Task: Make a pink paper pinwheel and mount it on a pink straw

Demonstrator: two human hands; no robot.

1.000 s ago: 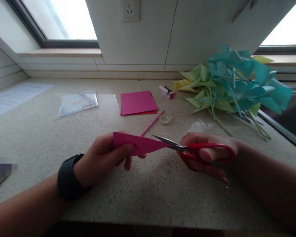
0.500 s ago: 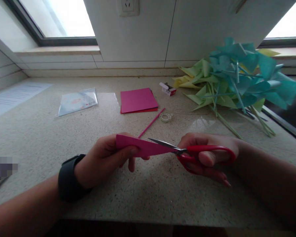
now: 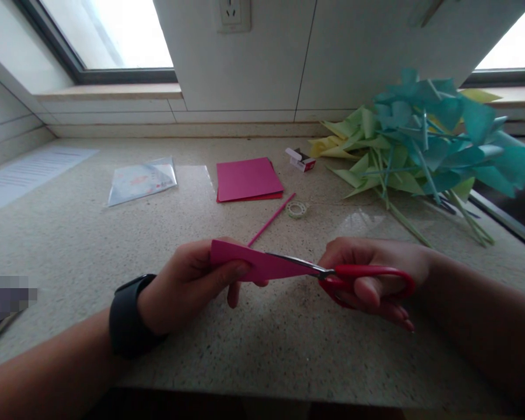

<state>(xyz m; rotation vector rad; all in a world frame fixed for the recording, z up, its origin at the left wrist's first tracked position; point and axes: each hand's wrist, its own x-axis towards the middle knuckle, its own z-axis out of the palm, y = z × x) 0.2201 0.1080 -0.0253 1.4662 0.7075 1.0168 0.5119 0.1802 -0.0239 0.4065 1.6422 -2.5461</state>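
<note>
My left hand (image 3: 201,280), with a dark watch (image 3: 133,318) on its wrist, pinches a pink piece of folded-looking paper (image 3: 262,267) between thumb and fingers. The paper tapers toward the right. My right hand (image 3: 371,277) has its fingers through the red handles of a pair of scissors (image 3: 367,274). One metal blade lies along the paper's upper edge; the other blade is hidden behind the paper. Beyond my left hand, a thin pink paper stick (image 3: 273,217) lies on the counter, its near end hidden by the hand and paper.
Past the hands lie a stack of pink paper squares (image 3: 249,179), a roll of tape (image 3: 296,209), a small open box (image 3: 301,160) and a clear packet (image 3: 143,181). Teal and green paper flowers (image 3: 446,134) are heaped at right. A printed sheet (image 3: 30,172) lies at left.
The scissor blades have closed further along the paper's upper edge. The whole view has shifted slightly, with both hands still holding the same things.
</note>
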